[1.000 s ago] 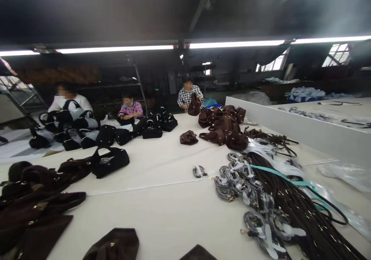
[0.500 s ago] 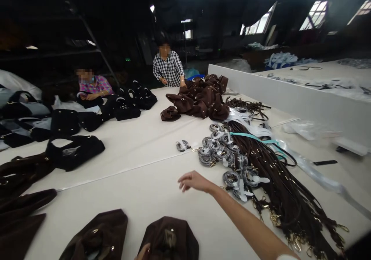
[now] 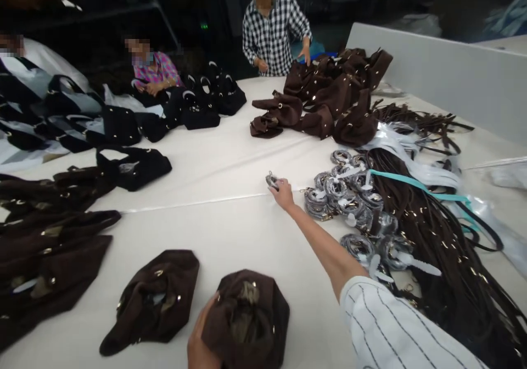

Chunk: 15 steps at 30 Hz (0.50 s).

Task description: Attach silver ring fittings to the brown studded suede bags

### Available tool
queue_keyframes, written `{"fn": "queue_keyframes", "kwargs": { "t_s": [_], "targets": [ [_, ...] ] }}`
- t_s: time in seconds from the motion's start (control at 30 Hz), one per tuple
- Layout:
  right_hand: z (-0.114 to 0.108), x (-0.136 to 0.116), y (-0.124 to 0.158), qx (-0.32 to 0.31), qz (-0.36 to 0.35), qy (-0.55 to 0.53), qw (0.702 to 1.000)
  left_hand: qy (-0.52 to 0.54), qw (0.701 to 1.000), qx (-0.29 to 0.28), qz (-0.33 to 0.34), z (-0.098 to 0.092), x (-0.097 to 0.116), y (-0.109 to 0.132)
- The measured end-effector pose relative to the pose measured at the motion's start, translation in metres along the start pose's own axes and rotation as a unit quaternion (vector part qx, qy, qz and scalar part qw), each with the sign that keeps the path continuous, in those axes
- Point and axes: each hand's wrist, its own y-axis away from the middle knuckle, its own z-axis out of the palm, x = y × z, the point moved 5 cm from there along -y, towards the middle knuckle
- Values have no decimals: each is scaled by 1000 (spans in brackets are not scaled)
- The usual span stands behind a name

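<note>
My right hand [image 3: 283,193] reaches out over the table and pinches a small coiled strap [image 3: 270,179] wrapped in clear plastic. Most of that coil is covered by the fingers. Close in front of me, my left hand [image 3: 203,337] grips the left side of a dark brown fabric bag [image 3: 274,308], whose mouth faces up with crumpled lining inside. Its fingertips are partly hidden at the bag's rim. Another brown bag [image 3: 181,281] lies to the left of it. Right of my right hand is a cluster of similar wrapped strap coils [image 3: 337,188] with white tags.
Long brown straps [image 3: 436,248] with gold clasps spread along the right. A brown bag heap [image 3: 329,94] sits at the back, before a person in a checked shirt [image 3: 272,34]. Black bags [image 3: 135,168] and more brown bags [image 3: 61,270] line the left. A low partition [image 3: 432,67] borders the right.
My right hand has reached forward and closed on the lone coil. My left hand shows more on the brown bag's side. The view has tilted down and swung left.
</note>
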Motion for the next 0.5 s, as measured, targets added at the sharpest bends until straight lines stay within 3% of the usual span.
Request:
{"fn": "queue_keyframes", "kwargs": {
  "t_s": [0.1,0.17,0.23,0.27,0.33,0.4,0.5],
  "targets": [
    [-32,-34,82,-9,-106,-89,990,-30,999,-7,-28,4,30,-13],
    [-54,-64,158,-19,-241,-259,935,-51,996,-2,-67,14,42,-24],
    [-55,-82,230,-61,-291,-312,902,-42,995,-6,-91,26,51,-29],
    [-49,-85,257,-64,-292,-303,905,-28,996,-11,-83,32,55,-29],
    [-29,-77,291,-66,-231,-260,935,-2,999,-20,-27,39,63,-28],
    [-9,-55,301,-99,-121,-245,957,7,997,-31,77,38,74,-24],
    [-2,-25,298,-156,13,-331,931,3,970,-61,234,27,91,-14]
  ]
}}
